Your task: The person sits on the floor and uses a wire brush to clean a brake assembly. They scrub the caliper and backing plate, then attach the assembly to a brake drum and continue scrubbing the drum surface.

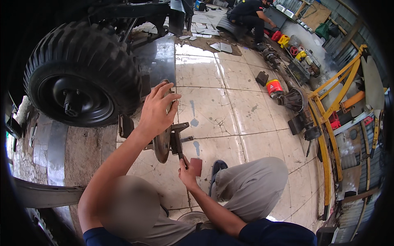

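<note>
In front of me a round, dull metal part (pixel 163 148) stands on edge, seen nearly side-on. My left hand (pixel 158 107) holds its upper rim, with fingers curved over the top. A dark metal bracket (pixel 175 139) with short arms sticks out from its right side. My right hand (pixel 187 174) is closed around the lower end of a dark bar at this bracket. Beside the right fingers is a reddish-brown piece of sandpaper (pixel 196 167); whether the hand touches it, I cannot tell. My left hand hides the upper part of the round piece.
A large black vehicle wheel (pixel 82 78) stands at the left. At the right are a yellow metal frame (pixel 326 135), an axle housing (pixel 298 100) and a red can (pixel 273 87). A person (pixel 249 18) crouches at the back. Broken tiles (pixel 221 47) lie farther off.
</note>
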Action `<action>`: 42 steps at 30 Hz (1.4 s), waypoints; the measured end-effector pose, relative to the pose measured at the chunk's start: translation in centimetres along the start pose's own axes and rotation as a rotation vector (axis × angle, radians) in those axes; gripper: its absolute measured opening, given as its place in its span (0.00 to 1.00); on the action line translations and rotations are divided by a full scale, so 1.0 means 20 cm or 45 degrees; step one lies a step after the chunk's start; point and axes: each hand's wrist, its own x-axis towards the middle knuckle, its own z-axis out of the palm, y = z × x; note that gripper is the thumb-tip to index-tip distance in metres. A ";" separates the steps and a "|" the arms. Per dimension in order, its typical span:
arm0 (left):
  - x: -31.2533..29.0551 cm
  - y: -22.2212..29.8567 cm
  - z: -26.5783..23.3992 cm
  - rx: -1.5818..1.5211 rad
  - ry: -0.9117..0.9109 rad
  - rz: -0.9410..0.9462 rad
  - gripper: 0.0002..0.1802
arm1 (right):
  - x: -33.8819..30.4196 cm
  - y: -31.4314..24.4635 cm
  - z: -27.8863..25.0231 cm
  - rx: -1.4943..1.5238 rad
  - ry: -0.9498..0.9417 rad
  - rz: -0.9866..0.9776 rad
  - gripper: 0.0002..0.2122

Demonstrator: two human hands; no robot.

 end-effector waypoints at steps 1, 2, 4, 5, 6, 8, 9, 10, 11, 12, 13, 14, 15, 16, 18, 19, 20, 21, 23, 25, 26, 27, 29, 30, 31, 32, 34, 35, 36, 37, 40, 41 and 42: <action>0.00 0.01 0.00 0.000 0.002 0.003 0.11 | -0.01 0.00 0.00 0.040 0.016 0.030 0.23; 0.00 0.02 0.00 0.000 0.004 0.007 0.12 | -0.03 0.02 0.02 0.081 0.033 0.059 0.23; 0.01 0.03 0.01 -0.009 0.015 0.017 0.12 | -0.03 0.02 0.02 0.102 0.047 0.086 0.23; 0.01 0.03 0.01 -0.017 0.025 0.023 0.12 | -0.03 0.02 0.00 0.082 0.045 0.084 0.23; 0.02 0.04 0.01 -0.025 0.035 0.030 0.13 | -0.02 0.02 0.00 0.061 0.043 0.081 0.23; 0.01 0.04 0.01 0.015 0.034 0.021 0.13 | -0.06 -0.03 0.06 0.181 0.023 -0.008 0.22; 0.00 0.03 0.02 0.033 0.033 0.015 0.13 | -0.08 -0.06 0.09 0.239 0.015 -0.053 0.22; 0.00 0.03 0.01 0.034 0.033 0.020 0.13 | -0.06 -0.07 0.08 0.181 0.021 -0.054 0.22; 0.00 0.03 0.01 0.036 0.033 0.025 0.13 | -0.04 -0.08 0.07 0.123 0.026 -0.055 0.22; 0.01 0.03 0.01 0.038 0.033 0.029 0.13 | -0.03 -0.08 0.05 0.066 0.031 -0.056 0.21; 0.01 0.03 0.02 0.027 0.031 0.033 0.13 | -0.02 -0.07 0.02 0.056 0.039 -0.086 0.21; 0.01 0.04 0.02 0.017 0.029 0.036 0.13 | 0.00 -0.05 0.00 0.046 0.048 -0.116 0.21; 0.02 0.05 0.03 0.006 0.028 0.040 0.14 | 0.01 -0.03 -0.02 0.036 0.056 -0.146 0.21; 0.01 0.04 0.02 0.013 0.021 0.035 0.13 | 0.00 -0.05 0.00 0.049 0.042 -0.132 0.21; 0.01 0.03 0.02 0.025 0.008 0.024 0.13 | -0.03 -0.08 0.05 0.076 0.015 -0.103 0.21; 0.01 0.03 0.02 0.027 0.008 0.022 0.13 | -0.01 -0.08 0.04 0.010 0.038 -0.066 0.21; 0.01 0.03 0.01 0.030 0.008 0.021 0.13 | 0.00 -0.09 0.01 -0.055 0.061 -0.028 0.21; 0.01 0.04 0.01 0.033 0.008 0.019 0.13 | 0.02 -0.09 0.00 -0.121 0.083 0.011 0.21; 0.00 0.02 0.00 0.026 0.013 0.011 0.13 | -0.03 -0.11 0.06 -0.021 0.021 -0.144 0.22; 0.01 0.03 0.00 0.008 0.029 0.014 0.12 | -0.02 -0.10 0.05 -0.094 0.034 -0.213 0.22; 0.02 0.04 0.02 -0.007 0.038 0.021 0.12 | 0.02 -0.06 0.00 -0.215 0.077 -0.202 0.22; 0.03 0.05 0.03 -0.022 0.047 0.029 0.12 | 0.06 -0.02 -0.04 -0.335 0.122 -0.189 0.22; 0.01 0.02 0.01 0.000 0.030 0.014 0.12 | 0.00 -0.07 0.01 -0.194 0.061 -0.175 0.23; -0.01 0.01 0.00 0.011 0.022 0.002 0.12 | -0.03 -0.09 0.04 -0.126 0.029 -0.164 0.23; 0.00 0.01 0.00 0.007 0.030 0.008 0.12 | -0.04 -0.10 0.05 -0.147 0.031 -0.148 0.23; 0.00 0.00 0.01 0.004 0.038 0.013 0.11 | -0.04 -0.11 0.05 -0.167 0.032 -0.132 0.24; 0.01 0.02 0.01 -0.001 0.046 0.021 0.11 | -0.02 -0.10 0.04 -0.222 0.050 -0.110 0.24; 0.02 0.04 0.02 -0.014 0.046 0.025 0.11 | 0.02 -0.07 -0.02 -0.260 0.077 -0.103 0.25; 0.02 0.05 0.03 -0.026 0.045 0.028 0.11 | 0.05 -0.04 -0.06 -0.298 0.104 -0.096 0.25; 0.01 0.04 0.02 -0.014 0.039 0.024 0.11 | 0.02 -0.04 -0.02 -0.199 0.065 -0.111 0.25; 0.01 0.02 0.00 -0.001 0.040 0.013 0.11 | -0.02 -0.09 0.06 -0.082 0.026 -0.177 0.24; 0.02 0.04 0.02 -0.011 0.039 0.011 0.11 | 0.02 -0.07 0.03 -0.153 0.066 -0.204 0.24; 0.03 0.06 0.03 -0.022 0.038 0.009 0.11 | 0.05 -0.05 -0.01 -0.156 0.081 -0.212 0.24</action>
